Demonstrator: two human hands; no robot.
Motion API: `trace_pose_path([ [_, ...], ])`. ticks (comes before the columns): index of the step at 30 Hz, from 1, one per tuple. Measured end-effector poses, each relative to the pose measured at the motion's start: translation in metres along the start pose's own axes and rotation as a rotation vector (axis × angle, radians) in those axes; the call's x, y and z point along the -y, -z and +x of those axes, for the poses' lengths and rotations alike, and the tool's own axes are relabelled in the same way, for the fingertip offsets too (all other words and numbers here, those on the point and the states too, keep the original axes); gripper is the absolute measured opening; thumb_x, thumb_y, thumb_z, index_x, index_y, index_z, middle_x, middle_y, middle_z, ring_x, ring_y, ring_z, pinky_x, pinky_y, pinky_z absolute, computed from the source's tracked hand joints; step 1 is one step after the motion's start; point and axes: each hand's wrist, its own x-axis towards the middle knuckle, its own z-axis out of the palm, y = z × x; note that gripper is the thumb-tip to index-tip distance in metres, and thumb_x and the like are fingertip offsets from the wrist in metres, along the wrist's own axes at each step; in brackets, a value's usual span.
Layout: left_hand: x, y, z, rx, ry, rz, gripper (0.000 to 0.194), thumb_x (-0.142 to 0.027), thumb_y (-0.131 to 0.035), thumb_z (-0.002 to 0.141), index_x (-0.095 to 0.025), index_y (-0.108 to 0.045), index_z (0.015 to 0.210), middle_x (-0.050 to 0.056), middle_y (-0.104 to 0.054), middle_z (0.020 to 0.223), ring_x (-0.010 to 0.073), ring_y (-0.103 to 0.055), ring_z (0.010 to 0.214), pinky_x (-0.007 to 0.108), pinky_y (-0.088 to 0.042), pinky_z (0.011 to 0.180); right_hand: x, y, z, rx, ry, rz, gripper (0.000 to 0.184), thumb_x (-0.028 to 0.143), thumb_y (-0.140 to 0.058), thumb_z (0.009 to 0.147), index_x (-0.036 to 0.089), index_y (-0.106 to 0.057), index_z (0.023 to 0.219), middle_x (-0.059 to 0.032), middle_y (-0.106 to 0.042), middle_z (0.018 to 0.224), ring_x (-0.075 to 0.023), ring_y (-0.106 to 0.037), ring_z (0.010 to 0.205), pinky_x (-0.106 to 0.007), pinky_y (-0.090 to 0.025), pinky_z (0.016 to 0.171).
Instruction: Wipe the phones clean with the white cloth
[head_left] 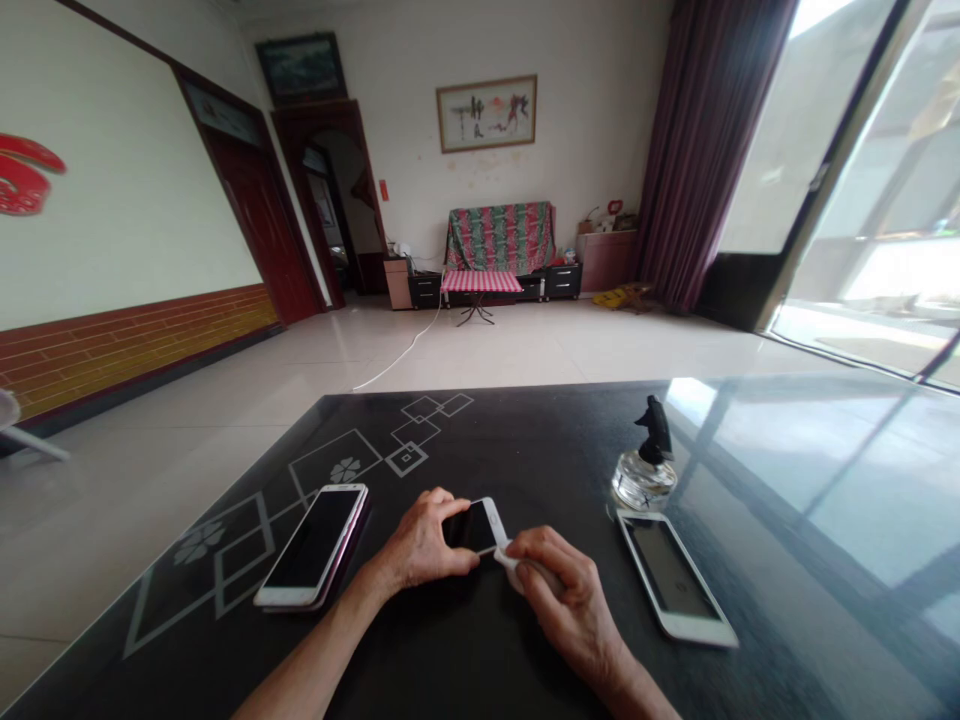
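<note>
A small white smartphone [491, 520] with a dark screen lies sideways at the middle of the black table. Its left end is gripped by my left hand [424, 540], thumb on the near edge and fingers over the far edge. My right hand [562, 590] pinches a white cloth [511, 565], which touches the phone's right end near its round button. Part of the cloth is hidden inside the fingers. Left of my hands, a larger white smartphone [315, 545] rests on top of another device with a purple edge. To the right lies a white-framed phone [675, 577].
A clear spray bottle [645, 470] with a black trigger head stands just behind the right-hand phone. The glossy black table [555, 440] has a grey diamond pattern at its left. Across the room is a small table with a red checked cloth [480, 282].
</note>
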Motion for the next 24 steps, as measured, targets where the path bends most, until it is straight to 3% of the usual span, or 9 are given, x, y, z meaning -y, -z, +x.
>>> trace_pose_path([
  [5,0.003,-0.004,0.000,0.024,-0.024,0.093,0.065,-0.033,-0.076,0.054,-0.023,-0.064,0.116,0.005,-0.059,0.102,0.0260,-0.055,0.096,0.035,-0.048,0.086,-0.007,0.000,-0.001,-0.165,0.062,-0.308,0.019,0.017,-0.047,0.087,0.022,-0.063,0.097,-0.0079,-0.061,0.099,-0.0188,-0.059,0.090,-0.031,-0.048,0.080],
  [11,-0.001,-0.001,-0.002,0.040,-0.025,0.118,0.067,-0.037,-0.077,0.053,-0.021,-0.064,0.116,0.005,-0.058,0.103,0.0256,-0.054,0.095,0.035,-0.047,0.086,-0.020,0.000,0.000,-0.135,0.113,-0.695,0.023,0.015,-0.048,0.084,0.024,-0.063,0.099,-0.0082,-0.060,0.113,-0.0280,-0.051,0.109,-0.046,-0.041,0.088],
  [15,-0.003,-0.001,-0.003,0.051,-0.061,0.142,0.066,-0.035,-0.076,0.052,-0.021,-0.064,0.115,0.005,-0.057,0.101,0.0255,-0.053,0.093,0.035,-0.047,0.086,-0.018,0.000,-0.001,-0.028,0.053,-0.694,0.021,0.014,-0.049,0.082,0.024,-0.064,0.094,-0.0071,-0.063,0.105,-0.0250,-0.056,0.097,-0.042,-0.044,0.082],
  [20,-0.007,-0.001,-0.004,0.043,-0.069,0.172,0.061,-0.031,-0.073,0.054,-0.021,-0.064,0.113,0.005,-0.057,0.101,0.0254,-0.052,0.092,0.035,-0.046,0.086,-0.009,0.000,-0.001,0.063,0.037,-0.538,0.020,0.014,-0.050,0.081,0.023,-0.065,0.091,-0.0056,-0.063,0.101,-0.0208,-0.058,0.095,-0.036,-0.044,0.087],
  [24,-0.006,-0.001,-0.003,0.051,-0.034,0.165,0.062,-0.032,-0.072,0.055,-0.022,-0.063,0.115,0.005,-0.057,0.101,0.0249,-0.053,0.093,0.033,-0.047,0.085,-0.011,-0.001,0.000,-0.003,-0.016,-0.539,0.020,0.013,-0.048,0.083,0.022,-0.065,0.087,-0.0051,-0.064,0.099,-0.0206,-0.057,0.095,-0.037,-0.043,0.087],
])
